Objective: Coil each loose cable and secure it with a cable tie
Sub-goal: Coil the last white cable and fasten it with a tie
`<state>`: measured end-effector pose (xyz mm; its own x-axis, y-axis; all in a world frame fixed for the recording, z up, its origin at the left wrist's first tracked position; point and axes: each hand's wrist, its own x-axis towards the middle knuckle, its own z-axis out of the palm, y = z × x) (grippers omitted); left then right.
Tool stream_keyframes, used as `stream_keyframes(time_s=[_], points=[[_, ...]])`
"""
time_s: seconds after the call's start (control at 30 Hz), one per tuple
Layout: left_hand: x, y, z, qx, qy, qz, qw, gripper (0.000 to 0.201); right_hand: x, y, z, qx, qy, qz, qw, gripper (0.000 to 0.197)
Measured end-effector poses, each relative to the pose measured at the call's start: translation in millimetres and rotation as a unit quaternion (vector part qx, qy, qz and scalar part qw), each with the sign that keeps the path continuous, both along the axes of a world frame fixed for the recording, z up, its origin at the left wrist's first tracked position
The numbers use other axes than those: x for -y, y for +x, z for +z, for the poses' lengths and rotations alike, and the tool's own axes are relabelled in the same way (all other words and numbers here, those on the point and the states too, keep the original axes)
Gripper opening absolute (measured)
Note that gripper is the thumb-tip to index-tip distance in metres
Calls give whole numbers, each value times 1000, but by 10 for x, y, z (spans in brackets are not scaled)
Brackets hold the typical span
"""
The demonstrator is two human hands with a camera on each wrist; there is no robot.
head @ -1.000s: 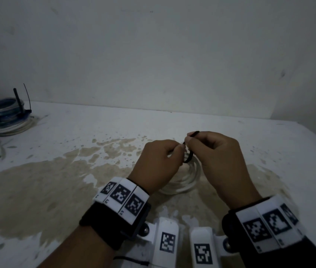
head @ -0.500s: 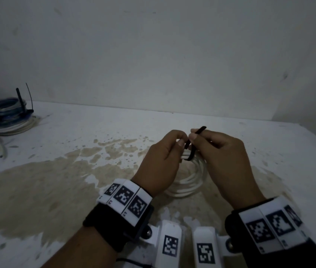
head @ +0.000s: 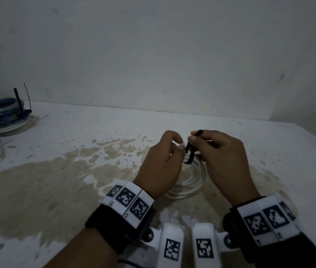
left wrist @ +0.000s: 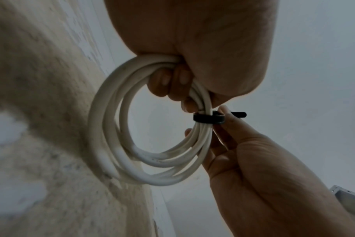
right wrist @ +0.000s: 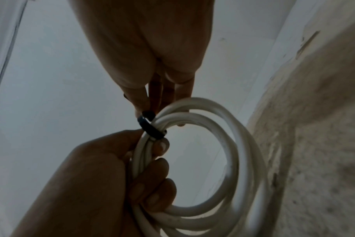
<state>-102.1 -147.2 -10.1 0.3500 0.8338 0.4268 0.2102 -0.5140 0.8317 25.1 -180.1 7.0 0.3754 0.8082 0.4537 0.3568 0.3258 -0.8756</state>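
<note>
Above the counter's (head: 249, 144) middle, the left hand (head: 161, 165) curls its fingers around the white coil (left wrist: 120, 128). The right hand (head: 224, 161) pinches the black tie (left wrist: 209, 118) looped around it. If that pinch slips, the loop may loosen and the coil spring apart.

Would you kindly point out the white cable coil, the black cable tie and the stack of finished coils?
white cable coil (left wrist: 103, 128), left wrist view, on the outer loop's left side.
black cable tie (left wrist: 208, 119), left wrist view, on the band around the strands.
stack of finished coils (head: 6, 115), head view, on the blue coil's side.
</note>
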Motion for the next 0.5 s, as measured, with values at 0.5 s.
stream_keyframes(time_s=[0.5], points=[[-37, -18, -21, -8, 51, -48, 998, 33, -25, 78, 30, 10, -34, 17, 999, 12]])
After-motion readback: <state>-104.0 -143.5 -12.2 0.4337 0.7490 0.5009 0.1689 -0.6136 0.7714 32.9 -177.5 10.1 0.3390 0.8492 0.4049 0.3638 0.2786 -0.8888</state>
